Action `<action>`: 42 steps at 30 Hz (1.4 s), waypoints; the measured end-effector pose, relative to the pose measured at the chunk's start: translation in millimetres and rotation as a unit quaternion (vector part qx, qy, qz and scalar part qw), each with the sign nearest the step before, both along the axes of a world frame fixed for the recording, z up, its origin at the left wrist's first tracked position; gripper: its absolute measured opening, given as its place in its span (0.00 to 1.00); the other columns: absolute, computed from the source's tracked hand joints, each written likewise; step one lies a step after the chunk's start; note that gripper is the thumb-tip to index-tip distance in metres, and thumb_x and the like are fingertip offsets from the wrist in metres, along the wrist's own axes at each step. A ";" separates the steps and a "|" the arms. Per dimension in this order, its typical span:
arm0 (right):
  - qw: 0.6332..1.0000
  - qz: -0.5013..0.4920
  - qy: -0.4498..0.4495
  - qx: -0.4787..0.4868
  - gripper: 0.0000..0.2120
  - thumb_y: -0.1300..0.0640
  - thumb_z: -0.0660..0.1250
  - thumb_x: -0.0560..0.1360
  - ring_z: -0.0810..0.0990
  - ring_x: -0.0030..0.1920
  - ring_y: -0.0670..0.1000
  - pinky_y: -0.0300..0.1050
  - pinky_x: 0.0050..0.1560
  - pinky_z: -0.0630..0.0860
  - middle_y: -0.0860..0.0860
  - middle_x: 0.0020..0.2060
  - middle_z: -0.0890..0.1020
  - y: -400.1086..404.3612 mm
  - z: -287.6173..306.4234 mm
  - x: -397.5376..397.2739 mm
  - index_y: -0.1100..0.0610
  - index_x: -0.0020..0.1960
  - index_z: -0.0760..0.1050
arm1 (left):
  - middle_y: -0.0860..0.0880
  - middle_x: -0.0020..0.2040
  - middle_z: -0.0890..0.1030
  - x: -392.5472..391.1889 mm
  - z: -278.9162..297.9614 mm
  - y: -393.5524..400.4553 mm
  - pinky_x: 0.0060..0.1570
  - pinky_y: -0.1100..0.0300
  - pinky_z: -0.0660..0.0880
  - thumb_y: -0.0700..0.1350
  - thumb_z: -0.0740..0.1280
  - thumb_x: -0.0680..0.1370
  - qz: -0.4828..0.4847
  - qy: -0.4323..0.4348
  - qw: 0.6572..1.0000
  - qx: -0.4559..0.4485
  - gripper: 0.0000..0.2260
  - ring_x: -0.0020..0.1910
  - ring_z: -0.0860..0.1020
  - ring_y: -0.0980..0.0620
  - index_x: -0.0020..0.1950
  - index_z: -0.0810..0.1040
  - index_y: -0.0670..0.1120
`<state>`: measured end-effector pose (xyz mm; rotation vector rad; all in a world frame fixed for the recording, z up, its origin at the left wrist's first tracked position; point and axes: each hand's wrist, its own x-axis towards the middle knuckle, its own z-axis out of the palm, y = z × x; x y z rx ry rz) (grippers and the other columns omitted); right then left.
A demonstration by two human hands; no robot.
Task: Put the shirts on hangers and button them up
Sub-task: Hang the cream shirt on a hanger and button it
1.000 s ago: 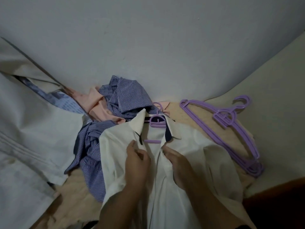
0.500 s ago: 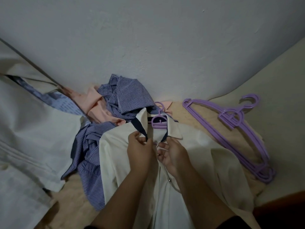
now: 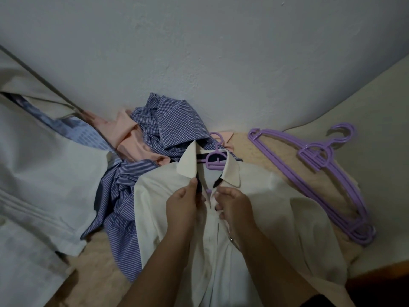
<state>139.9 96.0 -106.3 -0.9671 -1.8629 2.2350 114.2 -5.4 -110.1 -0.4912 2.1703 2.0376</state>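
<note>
A cream shirt (image 3: 278, 218) lies face up on the bed with a purple hanger (image 3: 215, 161) inside its collar, hook pointing to the wall. My left hand (image 3: 181, 207) pinches the left front edge just below the collar. My right hand (image 3: 234, 207) pinches the right front edge opposite it, and the two edges meet between my fingers. Whether a button is through its hole is hidden by my fingers. Behind the collar lies a heap of shirts: a blue checked one (image 3: 174, 129), a blue striped one (image 3: 124, 196) and a peach one (image 3: 130, 140).
Several spare purple hangers (image 3: 327, 171) lie stacked to the right of the shirt on a tan blanket (image 3: 250, 149). A white sheet or pillow (image 3: 42, 180) fills the left side. A pale wall (image 3: 199, 63) rises directly behind the heap.
Both hands moved up the shirt front to just under the collar and brought the two front edges together. The camera tilted a little.
</note>
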 end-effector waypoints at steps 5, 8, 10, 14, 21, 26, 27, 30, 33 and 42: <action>0.995 0.047 -0.035 0.078 0.07 0.65 0.68 0.73 0.71 0.29 0.46 0.36 0.30 0.66 0.50 0.30 0.78 5.6 -21.4 18.0 0.56 0.40 0.82 | 0.48 0.30 0.79 26.7 -13.7 -2.6 0.41 0.51 0.75 0.48 0.60 0.79 -0.074 0.033 0.982 -0.170 0.18 0.35 0.78 0.47 0.33 0.78 0.43; 0.990 0.075 -0.044 0.112 0.09 0.63 0.71 0.72 0.73 0.33 0.43 0.35 0.35 0.67 0.49 0.33 0.78 6.7 -22.9 21.1 0.63 0.52 0.82 | 0.53 0.38 0.82 35.4 -31.8 -4.4 0.46 0.57 0.78 0.45 0.64 0.75 -0.118 0.042 0.962 -0.242 0.07 0.40 0.80 0.54 0.44 0.82 0.48; 0.987 0.088 -0.041 0.125 0.11 0.62 0.71 0.72 0.73 0.34 0.43 0.35 0.36 0.67 0.46 0.31 0.77 8.5 -21.9 21.6 0.63 0.53 0.81 | 0.52 0.46 0.83 35.7 -35.6 -4.8 0.49 0.60 0.76 0.45 0.67 0.75 -0.126 0.060 0.953 -0.269 0.08 0.45 0.80 0.55 0.53 0.81 0.48; 0.987 0.092 -0.037 0.125 0.10 0.62 0.72 0.71 0.74 0.33 0.42 0.34 0.35 0.67 0.45 0.30 0.77 9.7 -19.1 22.8 0.63 0.52 0.82 | 0.52 0.47 0.81 32.6 -34.3 -2.8 0.45 0.63 0.70 0.48 0.69 0.75 -0.118 0.082 0.947 -0.288 0.11 0.45 0.77 0.56 0.56 0.78 0.48; 0.990 0.094 -0.049 0.093 0.10 0.62 0.71 0.72 0.72 0.27 0.45 0.31 0.25 0.66 0.48 0.24 0.76 13.4 -14.8 25.8 0.51 0.34 0.79 | 0.54 0.47 0.77 27.7 -38.8 2.5 0.47 0.59 0.74 0.48 0.71 0.73 -0.132 0.096 0.937 -0.310 0.11 0.44 0.77 0.55 0.53 0.75 0.51; 0.986 0.113 -0.044 0.110 0.10 0.60 0.71 0.72 0.72 0.27 0.45 0.32 0.25 0.66 0.49 0.26 0.77 12.1 -11.7 29.0 0.52 0.33 0.78 | 0.53 0.44 0.78 27.5 -38.9 6.2 0.47 0.57 0.75 0.47 0.66 0.75 -0.115 0.092 0.937 -0.318 0.01 0.42 0.77 0.53 0.46 0.77 0.51; 0.987 0.112 -0.045 0.109 0.10 0.60 0.71 0.72 0.71 0.25 0.44 0.34 0.25 0.66 0.50 0.26 0.76 11.9 -14.2 28.9 0.53 0.33 0.78 | 0.53 0.42 0.79 28.1 -37.9 6.3 0.45 0.57 0.75 0.47 0.66 0.75 -0.105 0.087 0.940 -0.313 0.02 0.41 0.78 0.52 0.43 0.77 0.51; 0.991 0.094 -0.062 0.066 0.08 0.61 0.69 0.74 0.67 0.20 0.45 0.36 0.23 0.63 0.53 0.27 0.76 8.0 -13.4 30.1 0.56 0.35 0.77 | 0.53 0.36 0.81 32.2 -33.7 4.2 0.41 0.58 0.75 0.45 0.68 0.74 -0.075 0.044 0.970 -0.226 0.03 0.37 0.79 0.52 0.40 0.79 0.49; 0.997 0.038 -0.052 0.034 0.07 0.63 0.67 0.74 0.69 0.20 0.48 0.36 0.22 0.65 0.55 0.28 0.78 4.5 -14.2 31.4 0.58 0.37 0.78 | 0.42 0.37 0.82 43.8 -22.8 -2.8 0.39 0.57 0.75 0.40 0.68 0.75 -0.076 -0.008 0.996 -0.038 0.04 0.36 0.78 0.50 0.42 0.82 0.46; 0.982 0.065 0.034 0.176 0.06 0.63 0.65 0.75 0.75 0.32 0.47 0.44 0.40 0.74 0.48 0.30 0.79 -0.5 1.0 32.4 0.55 0.44 0.80 | 0.50 0.45 0.86 48.9 -2.3 -8.5 0.56 0.54 0.78 0.41 0.68 0.76 -0.099 -0.001 0.995 0.013 0.08 0.48 0.83 0.53 0.53 0.84 0.46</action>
